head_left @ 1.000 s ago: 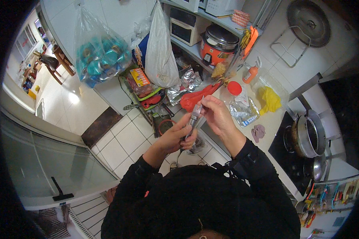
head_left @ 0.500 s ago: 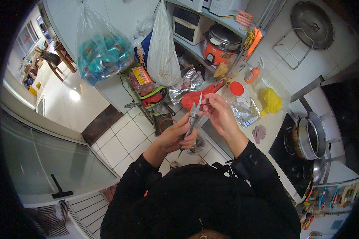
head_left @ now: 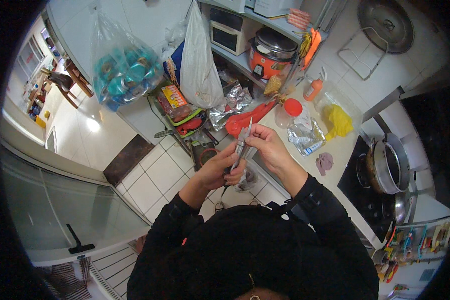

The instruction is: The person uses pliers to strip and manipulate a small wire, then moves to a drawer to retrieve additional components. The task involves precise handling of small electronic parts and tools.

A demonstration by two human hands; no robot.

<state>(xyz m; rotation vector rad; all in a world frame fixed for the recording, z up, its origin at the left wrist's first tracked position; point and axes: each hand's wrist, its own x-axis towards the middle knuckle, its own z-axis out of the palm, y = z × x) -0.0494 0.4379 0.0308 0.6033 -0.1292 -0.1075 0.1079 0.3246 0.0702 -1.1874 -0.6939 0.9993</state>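
In front of my body, my left hand [head_left: 220, 166] is wrapped round a silver metal tool [head_left: 240, 145] with two pointed, blade-like tips and a dark lower end. Whether it is a pair of scissors or another jawed tool cannot be made out. The tips point up and away from me. From the right, my right hand [head_left: 271, 149] meets the tool, its thumb and fingertips pinched at the upper part just below the tips. Part of the tool's body is hidden by my fingers. Just beyond the tips lies a red plastic bag [head_left: 242, 122].
To the right, the counter [head_left: 335, 172] bears a red-lidded jar [head_left: 291, 107], a foil packet [head_left: 304, 135], a yellow bag [head_left: 339, 120] and a mauve cloth [head_left: 324, 163]. Pots [head_left: 387, 165] stand on the black stove. Ahead are a rice cooker [head_left: 271, 52] and hanging bags [head_left: 200, 65]. A glass door [head_left: 60, 200] stands left.
My right hand has come down and in, from fingers raised beside the tips to a pinch on the tool. The tool's tips appear closer together. My left hand keeps its grip.
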